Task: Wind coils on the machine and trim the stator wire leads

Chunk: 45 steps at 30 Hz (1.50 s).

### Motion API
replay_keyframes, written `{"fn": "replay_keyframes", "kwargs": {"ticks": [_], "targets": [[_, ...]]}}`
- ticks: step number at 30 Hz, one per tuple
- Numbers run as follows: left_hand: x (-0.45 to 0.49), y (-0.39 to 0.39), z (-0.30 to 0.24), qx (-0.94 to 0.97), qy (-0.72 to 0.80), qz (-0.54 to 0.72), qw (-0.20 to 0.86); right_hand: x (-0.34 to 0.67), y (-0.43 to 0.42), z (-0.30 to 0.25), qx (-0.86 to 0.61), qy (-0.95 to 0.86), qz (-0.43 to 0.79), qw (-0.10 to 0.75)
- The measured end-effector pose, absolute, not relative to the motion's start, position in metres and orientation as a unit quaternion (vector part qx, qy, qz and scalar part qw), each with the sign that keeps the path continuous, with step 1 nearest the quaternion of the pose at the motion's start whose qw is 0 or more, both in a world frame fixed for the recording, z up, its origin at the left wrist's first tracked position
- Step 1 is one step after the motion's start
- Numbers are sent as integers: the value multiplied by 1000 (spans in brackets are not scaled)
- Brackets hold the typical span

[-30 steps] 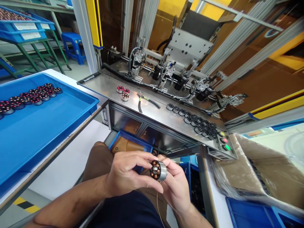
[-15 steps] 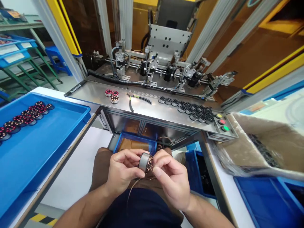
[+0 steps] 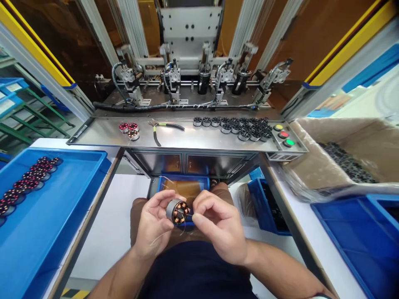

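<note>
Item: one wound core (image 3: 179,211), steel-sided with copper coils, held above the seated worker's lap at the near middle, its coil face turned toward the right. Left hand (image 3: 150,230): fingers and thumb clamped about the core's outer wall. Right hand (image 3: 220,224): thumb and forefinger drawn together beside the coil face, apparently pinching a fine wire (image 3: 189,214) that ran from it; a loose strand also curved beneath the core. Step in hand, as I judged it from where I stood: handling the wire ends by fingers alone. The next move seemed to call for a steady left grip and a light, exact pull or bend of the wire, with no strain on the windings. Beyond, on the steel ledge (image 3: 187,140): pliers (image 3: 155,136), untouched, handles spread; three wound cores (image 3: 133,134) to their left, two with red coils and one with copper; a cluster of black-topped cores (image 3: 245,130) to the right, next to a button panel (image 3: 296,147). At left: a blue tray (image 3: 62,207) bearing a slanting band of wound pieces (image 3: 31,178).
</note>
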<state>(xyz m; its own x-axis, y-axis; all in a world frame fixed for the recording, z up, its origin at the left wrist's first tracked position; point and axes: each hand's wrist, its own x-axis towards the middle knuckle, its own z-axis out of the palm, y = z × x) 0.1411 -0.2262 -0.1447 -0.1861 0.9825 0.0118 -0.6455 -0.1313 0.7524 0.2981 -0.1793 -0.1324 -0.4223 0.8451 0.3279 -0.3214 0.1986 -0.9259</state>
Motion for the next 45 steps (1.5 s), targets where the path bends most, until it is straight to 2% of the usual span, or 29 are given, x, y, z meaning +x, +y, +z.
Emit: {"fn": "replay_keyframes", "kwargs": {"ticks": [5,8,10,13,15,18,23,29,39,42,45], "targets": [[143,-224,-147,261,314,688,601,292,-176,-143,-229,-520,678,465],[142,-222,-148,266,321,689,593,294,-174,-149,-241,-529,668,465],[141,-222,-148,277,323,683,593,300,-172,-149,-250,-586,587,500],[139,-223,-144,301,325,674,592,313,-166,-144,-205,-716,325,582],[139,-223,-142,313,324,673,586,317,-162,-138,-149,-781,168,583],[139,-222,-142,325,320,673,583,314,-155,-129,-111,-824,101,547],[138,-222,-145,327,317,673,583,304,-154,-124,-122,-818,139,545],[134,-226,-149,324,334,670,578,302,-159,-119,-205,-761,284,546],[132,-221,-156,312,332,661,596,300,-164,-129,-273,-678,444,518],[133,-221,-156,310,320,654,612,298,-163,-132,-302,-656,478,501],[132,-219,-155,318,310,655,611,298,-162,-135,-291,-635,492,520]]}}
